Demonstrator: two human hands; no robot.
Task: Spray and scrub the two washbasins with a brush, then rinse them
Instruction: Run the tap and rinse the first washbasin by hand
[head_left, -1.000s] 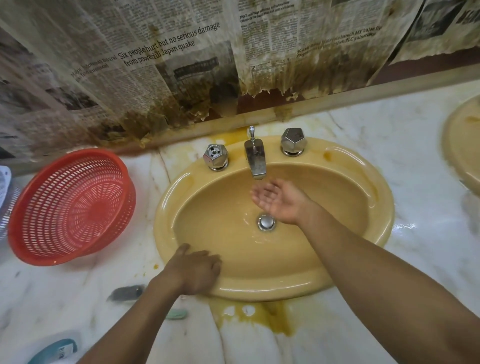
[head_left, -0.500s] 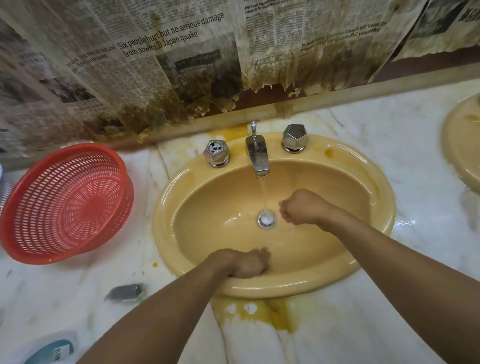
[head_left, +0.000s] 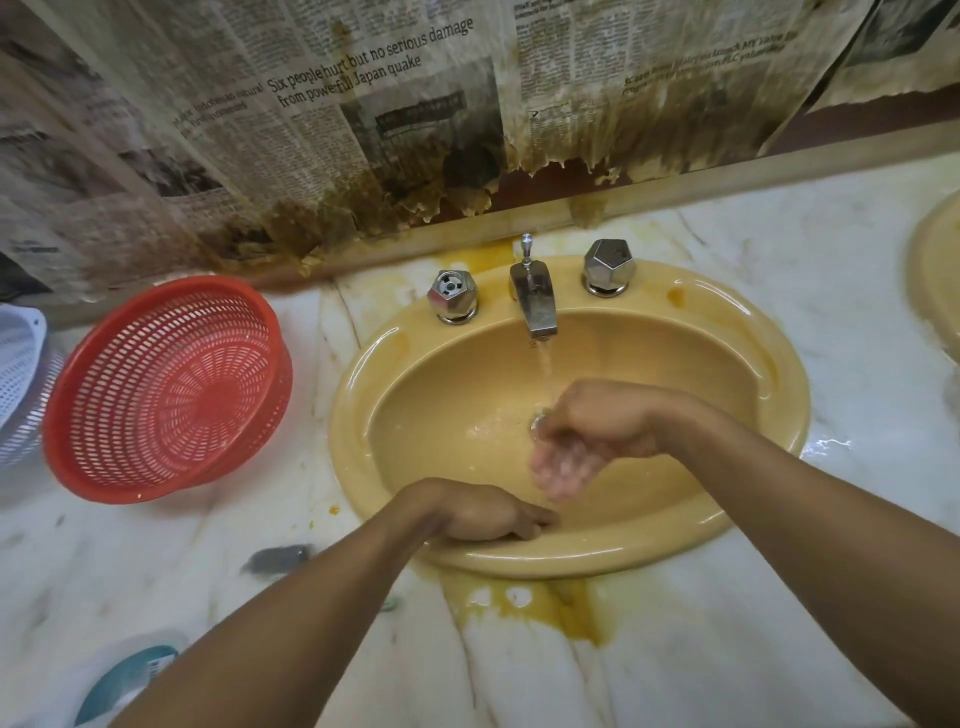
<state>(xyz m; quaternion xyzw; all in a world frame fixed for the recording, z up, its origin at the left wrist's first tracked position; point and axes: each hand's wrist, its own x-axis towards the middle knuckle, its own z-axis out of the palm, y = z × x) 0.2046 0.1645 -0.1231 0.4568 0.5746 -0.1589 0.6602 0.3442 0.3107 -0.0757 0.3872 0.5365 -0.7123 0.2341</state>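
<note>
A yellow oval washbasin (head_left: 753, 364) is set in the marble counter. Water runs from its chrome tap (head_left: 535, 299) toward the drain, between two chrome knobs. My right hand (head_left: 582, 441) is inside the bowl under the stream, fingers pointing down, blurred and wet, holding nothing. My left hand (head_left: 478, 512) rests palm down on the bowl's near inner wall, fingers together and flat, also holding nothing. A second yellow washbasin (head_left: 935, 280) shows only its rim at the right edge. No brush is in either hand.
A red plastic basket (head_left: 166, 384) lies tilted on the counter at left, a white basket (head_left: 18, 374) beside it. A small dark object (head_left: 278, 557) and a white bottle with teal label (head_left: 124, 680) lie near the front left. Yellow stains mark the marble (head_left: 550, 608). Stained newspaper covers the wall.
My right hand went from cupped under the tap to a fist, then lower with fingers hanging in the stream. My left hand slid from the rim into the bowl's near wall.
</note>
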